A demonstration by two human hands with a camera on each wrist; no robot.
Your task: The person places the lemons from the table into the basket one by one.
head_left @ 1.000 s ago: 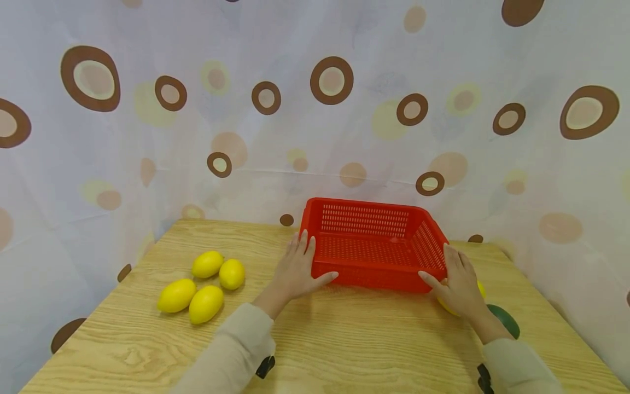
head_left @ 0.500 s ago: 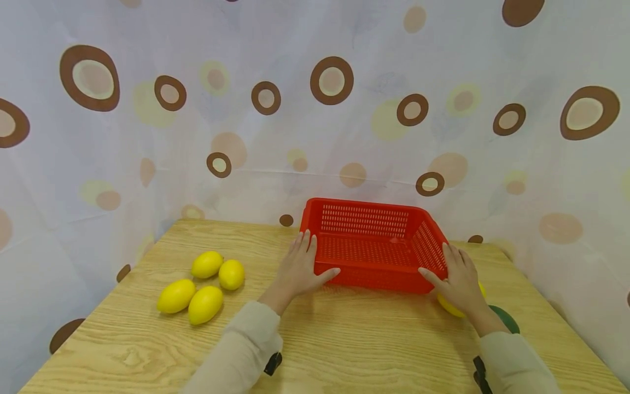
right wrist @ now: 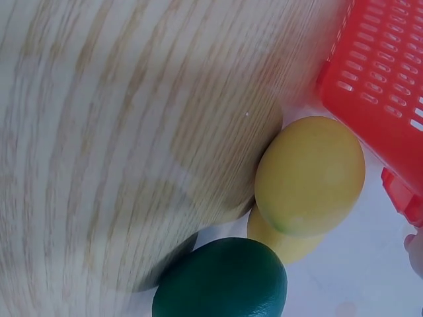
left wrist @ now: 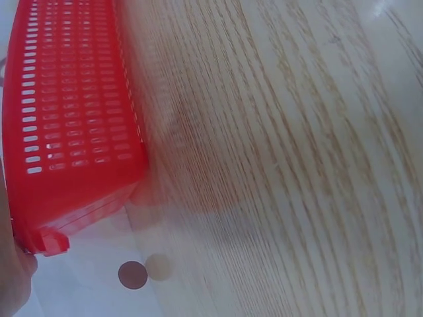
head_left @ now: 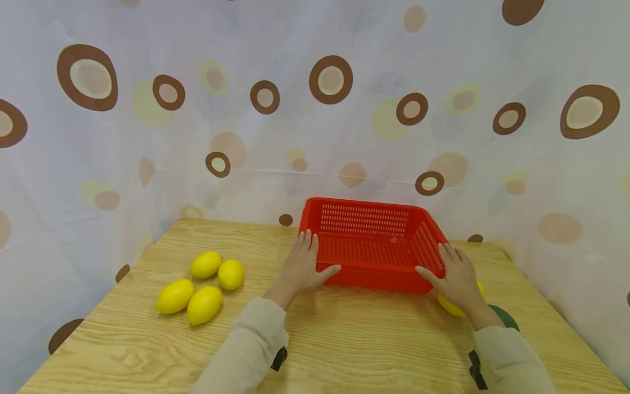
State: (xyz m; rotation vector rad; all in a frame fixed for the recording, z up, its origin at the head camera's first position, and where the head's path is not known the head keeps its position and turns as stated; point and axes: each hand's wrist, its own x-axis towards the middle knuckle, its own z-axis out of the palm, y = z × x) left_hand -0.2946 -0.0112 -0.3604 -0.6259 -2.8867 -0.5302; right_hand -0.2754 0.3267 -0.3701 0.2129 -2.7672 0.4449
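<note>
A red plastic basket (head_left: 374, 279) with slotted walls stands on the wooden table, nothing inside it. My left hand (head_left: 297, 268) rests at its left front corner, fingers spread and fairly straight, thumb along the front rim. My right hand (head_left: 456, 278) lies the same way at the right front corner, thumb on the front rim. The left wrist view shows the basket wall (left wrist: 73, 99) with part of the hand (left wrist: 13, 271) at the image edge. Below the right hand, the right wrist view shows yellow oval fruits (right wrist: 310, 175) and a smooth dark green oval fruit (right wrist: 221, 281).
Several yellow lemons (head_left: 205, 305) are grouped on the left of the table (head_left: 344, 345). A pale curtain (head_left: 295, 131) with brown ring prints hangs behind and along both sides.
The left hand and forearm have shifted slightly right. The right hand and forearm have drawn slightly left. The basket and fruits stay practically in place.
</note>
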